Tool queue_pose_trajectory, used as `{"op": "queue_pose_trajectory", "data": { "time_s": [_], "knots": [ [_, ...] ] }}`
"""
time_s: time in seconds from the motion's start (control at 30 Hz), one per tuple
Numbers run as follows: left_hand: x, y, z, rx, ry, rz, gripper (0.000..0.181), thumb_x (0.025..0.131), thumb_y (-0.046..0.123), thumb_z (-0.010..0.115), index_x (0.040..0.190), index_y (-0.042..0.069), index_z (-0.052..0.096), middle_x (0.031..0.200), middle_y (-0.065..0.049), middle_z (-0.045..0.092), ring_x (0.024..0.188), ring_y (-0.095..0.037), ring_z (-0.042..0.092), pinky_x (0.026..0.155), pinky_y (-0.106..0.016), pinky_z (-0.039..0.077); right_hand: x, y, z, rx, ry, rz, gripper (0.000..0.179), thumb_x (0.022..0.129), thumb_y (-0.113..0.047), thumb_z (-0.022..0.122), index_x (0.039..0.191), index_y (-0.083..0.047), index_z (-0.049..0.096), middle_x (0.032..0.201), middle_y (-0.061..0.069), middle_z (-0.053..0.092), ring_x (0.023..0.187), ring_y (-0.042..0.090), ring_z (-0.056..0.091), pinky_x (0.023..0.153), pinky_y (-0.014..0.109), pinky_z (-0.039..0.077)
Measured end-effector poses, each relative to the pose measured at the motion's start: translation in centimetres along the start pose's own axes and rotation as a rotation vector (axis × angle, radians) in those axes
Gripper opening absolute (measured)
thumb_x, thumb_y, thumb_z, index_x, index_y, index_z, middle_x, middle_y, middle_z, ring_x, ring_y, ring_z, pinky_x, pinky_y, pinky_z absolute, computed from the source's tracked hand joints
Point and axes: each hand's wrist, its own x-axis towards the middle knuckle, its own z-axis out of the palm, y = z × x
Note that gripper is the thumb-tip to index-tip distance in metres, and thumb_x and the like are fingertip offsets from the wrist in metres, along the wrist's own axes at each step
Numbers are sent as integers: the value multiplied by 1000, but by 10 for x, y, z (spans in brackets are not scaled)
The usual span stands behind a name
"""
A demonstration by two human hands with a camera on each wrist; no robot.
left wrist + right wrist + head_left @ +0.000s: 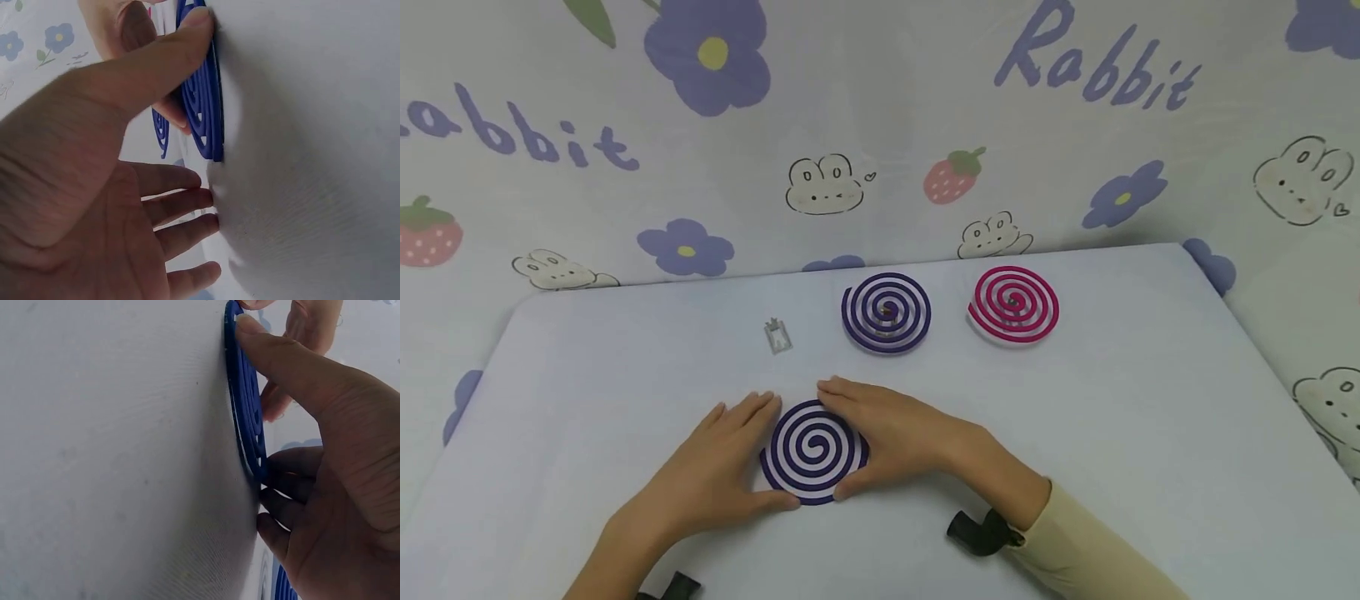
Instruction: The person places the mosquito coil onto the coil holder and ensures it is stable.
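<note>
A dark blue mosquito coil (pixel 815 447) lies flat on the white table between both hands. My right hand (pixel 898 429) holds it from the right, with the thumb at the near edge and fingers curved round the far side. From the left, my left hand (pixel 718 471) touches the near rim with its thumb. In the left wrist view the other left fingers (pixel 181 203) extend loosely against the tabletop, beside the coil (pixel 203 106). The right wrist view shows the right thumb (pixel 275 347) on the coil's edge (pixel 240 394), with several fingers bent at its far side.
Farther back stand a second dark blue coil (pixel 887 346) and a pink coil (pixel 1013 337), each with a small metal stand at its centre. A small silver metal stand (pixel 778 335) lies left of them. Printed rabbit cloth (pixel 880 125) hangs behind the table (pixel 1150 400).
</note>
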Motion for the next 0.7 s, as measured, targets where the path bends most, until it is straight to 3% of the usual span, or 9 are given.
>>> {"op": "queue_pose_trajectory", "data": {
  "time_s": [0.27,0.7],
  "knots": [
    [0,1,4,9,-3,-10,113,69,62,93,155,2,50,164,-19,48,154,-43,42,124,-63,38,-2,2,6,-41,20,-15,121,75,-59,92,166,-6,32,177,6,28,165,23,25,135,44,26],
    [1,1,0,5,25,-25,112,66,62,94,155,7,53,163,-16,50,152,-43,46,120,-63,44,1,0,5,-49,22,4,122,75,-60,91,166,-6,31,177,5,28,165,23,27,135,42,25]
  ]
}}
